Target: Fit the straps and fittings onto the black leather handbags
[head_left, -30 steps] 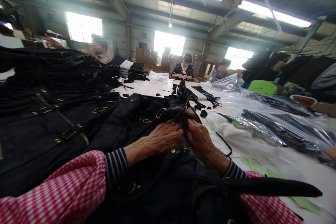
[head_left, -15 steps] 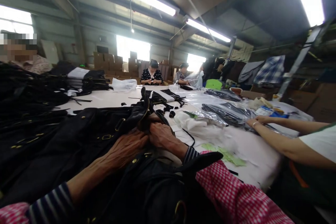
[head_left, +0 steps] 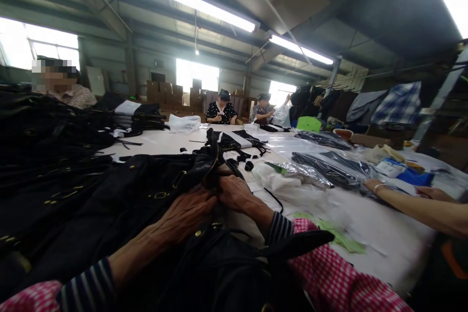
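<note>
A black garment (head_left: pixel 127 190), like a jacket, with gold-coloured buckles and snaps, lies bunched before me and spills over the near table edge. My left hand (head_left: pixel 192 207) is closed on its dark cloth near a folded opening. Close beside it, my right hand (head_left: pixel 236 192) curls its fingers into the same fold, almost touching the left. The fingertips of both hands are hidden in the cloth. A black strap-like flap (head_left: pixel 300 243) sticks out across my right sleeve.
Piled black garments (head_left: pixel 44 126) stand at left. Black bundles with a white paper band (head_left: pixel 237 139) lie ahead. On the right are crumpled white plastic (head_left: pixel 278 180), bagged dark garments (head_left: pixel 329 165), green scraps (head_left: pixel 340 236) and a co-worker's hand (head_left: pixel 376 186). Other people sit across the white table (head_left: pixel 164 141).
The view has turned slightly left, so things sit further right. My hands stay at the same fold. The co-worker's hands at right have moved apart.
</note>
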Demonstrator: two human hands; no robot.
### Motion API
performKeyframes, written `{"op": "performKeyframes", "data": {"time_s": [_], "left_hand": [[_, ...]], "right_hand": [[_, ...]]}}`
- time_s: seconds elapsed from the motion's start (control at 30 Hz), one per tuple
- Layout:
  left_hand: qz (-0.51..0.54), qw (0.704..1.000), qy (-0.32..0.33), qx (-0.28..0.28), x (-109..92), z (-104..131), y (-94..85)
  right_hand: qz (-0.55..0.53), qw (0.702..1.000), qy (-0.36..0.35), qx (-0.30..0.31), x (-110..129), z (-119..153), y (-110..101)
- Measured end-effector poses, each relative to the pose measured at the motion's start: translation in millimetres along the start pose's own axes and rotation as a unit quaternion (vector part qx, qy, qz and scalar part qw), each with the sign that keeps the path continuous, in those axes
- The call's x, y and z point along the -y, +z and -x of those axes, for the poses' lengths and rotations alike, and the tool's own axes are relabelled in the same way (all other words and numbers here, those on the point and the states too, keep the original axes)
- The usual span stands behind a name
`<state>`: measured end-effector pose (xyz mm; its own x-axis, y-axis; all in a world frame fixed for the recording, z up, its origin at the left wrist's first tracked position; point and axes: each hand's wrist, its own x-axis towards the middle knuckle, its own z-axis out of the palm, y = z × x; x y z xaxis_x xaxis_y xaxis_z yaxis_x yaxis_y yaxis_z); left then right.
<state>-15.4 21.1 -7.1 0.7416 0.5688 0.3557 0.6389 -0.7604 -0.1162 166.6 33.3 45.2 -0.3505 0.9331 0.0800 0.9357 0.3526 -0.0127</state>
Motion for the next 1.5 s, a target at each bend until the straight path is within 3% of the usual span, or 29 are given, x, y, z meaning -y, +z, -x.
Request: {"op": "performKeyframes", "data": {"time_s": [0.13, 0.3, 0.4, 0.57, 0.83, 1.0, 1.23, 1.37, 1.5], "left_hand": [[0.01, 1.0, -0.01, 0.001, -1.4, 3.1, -0.3], [0.014, 0.998, -0.024, 0.06, -1.7, 3.6, -9.1], [0.023, 0.996, -0.021, 0.082, -4.6, 2.4, -20.5], [-0.01, 0.996, -0.027, 0.082, -11.9, -0.7, -33.4], [-0.017, 0.997, -0.025, 0.076, -11.3, -1.1, -31.1], [-0.018, 0.997, -0.024, 0.068, -10.7, -1.6, -30.2], [-0.019, 0.996, -0.029, 0.077, -11.1, -1.3, -30.8], [-0.02, 0.997, -0.036, 0.068, -10.9, -1.3, -27.8], [-0.017, 0.995, -0.061, 0.074, -12.0, -1.8, -25.9]], "right_hand": [[-0.062, 0.997, -0.037, -0.015, -19.7, 4.6, 6.4], [-0.196, 0.972, -0.114, -0.068, -37.7, 5.5, 25.3], [-0.146, 0.978, -0.137, -0.059, -34.2, 2.2, 28.4], [-0.029, 0.993, -0.108, -0.046, -22.4, 4.0, 26.5], [0.042, 0.997, 0.001, -0.058, -7.2, 6.2, 29.7], [0.077, 0.996, 0.018, -0.049, -3.5, 3.9, 26.5], [0.049, 0.997, -0.006, -0.058, -12.6, 0.3, 14.6], [0.001, 0.996, -0.066, -0.063, -27.3, 5.6, 12.5], [-0.04, 0.987, -0.138, -0.07, -34.6, 27.4, 20.3]]}}
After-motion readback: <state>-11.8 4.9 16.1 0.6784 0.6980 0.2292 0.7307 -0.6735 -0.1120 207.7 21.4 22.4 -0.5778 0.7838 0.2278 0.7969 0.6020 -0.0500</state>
